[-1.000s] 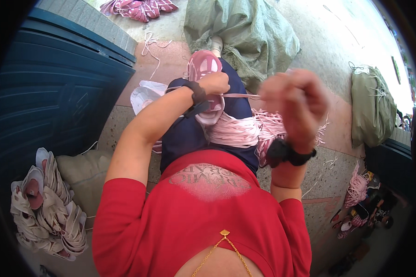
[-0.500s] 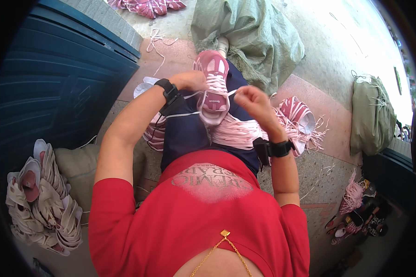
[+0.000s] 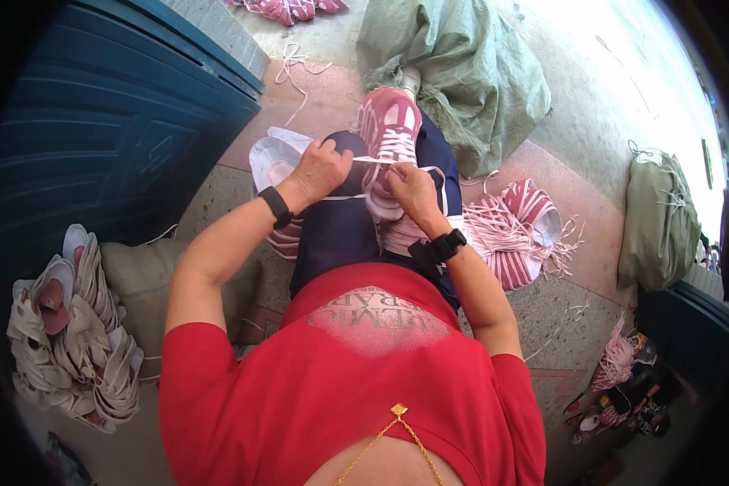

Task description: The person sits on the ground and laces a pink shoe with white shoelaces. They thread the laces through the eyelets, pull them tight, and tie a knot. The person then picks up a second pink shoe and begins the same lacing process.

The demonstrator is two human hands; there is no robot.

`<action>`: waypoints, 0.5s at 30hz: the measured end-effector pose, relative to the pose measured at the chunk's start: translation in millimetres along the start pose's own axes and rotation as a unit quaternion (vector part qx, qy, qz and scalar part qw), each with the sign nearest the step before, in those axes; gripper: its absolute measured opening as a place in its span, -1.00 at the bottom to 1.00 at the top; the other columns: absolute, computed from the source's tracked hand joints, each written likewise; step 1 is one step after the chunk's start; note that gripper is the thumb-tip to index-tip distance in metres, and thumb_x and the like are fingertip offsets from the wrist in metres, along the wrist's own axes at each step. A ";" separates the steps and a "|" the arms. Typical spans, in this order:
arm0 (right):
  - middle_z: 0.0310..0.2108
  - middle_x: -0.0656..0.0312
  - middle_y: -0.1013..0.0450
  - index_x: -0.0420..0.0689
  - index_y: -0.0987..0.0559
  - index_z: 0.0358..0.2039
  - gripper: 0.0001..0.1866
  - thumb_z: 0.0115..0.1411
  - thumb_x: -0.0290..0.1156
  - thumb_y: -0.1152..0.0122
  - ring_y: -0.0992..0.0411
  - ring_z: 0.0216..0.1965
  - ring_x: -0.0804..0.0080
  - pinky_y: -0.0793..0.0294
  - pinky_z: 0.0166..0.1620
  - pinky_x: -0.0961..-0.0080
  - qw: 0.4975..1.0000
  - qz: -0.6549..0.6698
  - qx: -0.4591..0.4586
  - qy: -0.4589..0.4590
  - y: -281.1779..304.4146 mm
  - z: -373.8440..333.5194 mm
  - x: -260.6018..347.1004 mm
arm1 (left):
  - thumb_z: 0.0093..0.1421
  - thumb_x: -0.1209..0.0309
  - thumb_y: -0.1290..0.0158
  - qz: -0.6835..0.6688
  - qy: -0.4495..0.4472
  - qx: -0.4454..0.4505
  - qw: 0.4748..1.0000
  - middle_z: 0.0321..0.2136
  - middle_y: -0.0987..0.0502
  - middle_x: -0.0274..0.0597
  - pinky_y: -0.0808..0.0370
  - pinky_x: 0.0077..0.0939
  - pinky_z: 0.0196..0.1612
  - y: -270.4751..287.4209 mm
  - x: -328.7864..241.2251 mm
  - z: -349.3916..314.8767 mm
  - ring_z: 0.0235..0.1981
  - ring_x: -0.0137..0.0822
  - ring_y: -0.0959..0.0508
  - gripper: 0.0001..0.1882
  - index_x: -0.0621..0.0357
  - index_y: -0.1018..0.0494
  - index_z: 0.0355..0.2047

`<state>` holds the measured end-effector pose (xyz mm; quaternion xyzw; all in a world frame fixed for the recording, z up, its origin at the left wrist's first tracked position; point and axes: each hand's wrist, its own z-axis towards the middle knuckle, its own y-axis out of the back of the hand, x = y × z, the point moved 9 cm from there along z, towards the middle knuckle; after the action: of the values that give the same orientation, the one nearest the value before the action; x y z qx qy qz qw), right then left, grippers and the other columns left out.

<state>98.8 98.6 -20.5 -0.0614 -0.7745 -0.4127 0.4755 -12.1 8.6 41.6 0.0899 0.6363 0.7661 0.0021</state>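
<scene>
A pink sneaker upper (image 3: 390,104) with white lacing lies along my thighs, toe pointing away from me. My left hand (image 3: 324,168) is closed on a white shoelace (image 3: 368,159) to the left of the upper, and the lace runs taut toward the lacing. My right hand (image 3: 414,193) is pinched at the right side of the upper, near its tongue, with lace at the fingertips; its palm side is hidden. Lace also loops past the back of the right hand. A bundle of pale pink laces (image 3: 399,236) lies on my lap, partly covered by the right wrist.
Stacked pink-striped uppers (image 3: 530,212) with loose laces lie right of my legs; white-lined uppers (image 3: 271,158) lie left. Beige uppers (image 3: 77,332) are piled by a blue door (image 3: 113,138). A green sack (image 3: 470,81) lies ahead, another sack (image 3: 660,219) at far right.
My right hand has moved left and inward onto the upper, from out at its right side. The left hand has drawn back from the upper, pulling the lace leftward. The view has shifted slightly.
</scene>
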 end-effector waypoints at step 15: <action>-0.53 -0.01 -0.46 -0.19 -0.40 -0.44 -0.81 0.11 -0.32 -0.03 -0.48 -0.47 0.06 -0.42 -0.42 0.21 0.962 -0.212 0.063 0.162 -35.0 12.6 39.3 | 0.12 0.48 0.08 -0.163 0.311 -0.048 0.935 -0.63 -0.46 0.02 -0.46 -0.18 -0.51 -7.9 26.8 -17.6 -0.56 -0.02 -0.51 -0.86 0.20 -0.38 -0.30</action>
<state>51.9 72.9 -12.5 0.2017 -0.7069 -0.4592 0.4987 -41.8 -3.8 34.4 -0.2583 0.5739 0.7743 -0.0670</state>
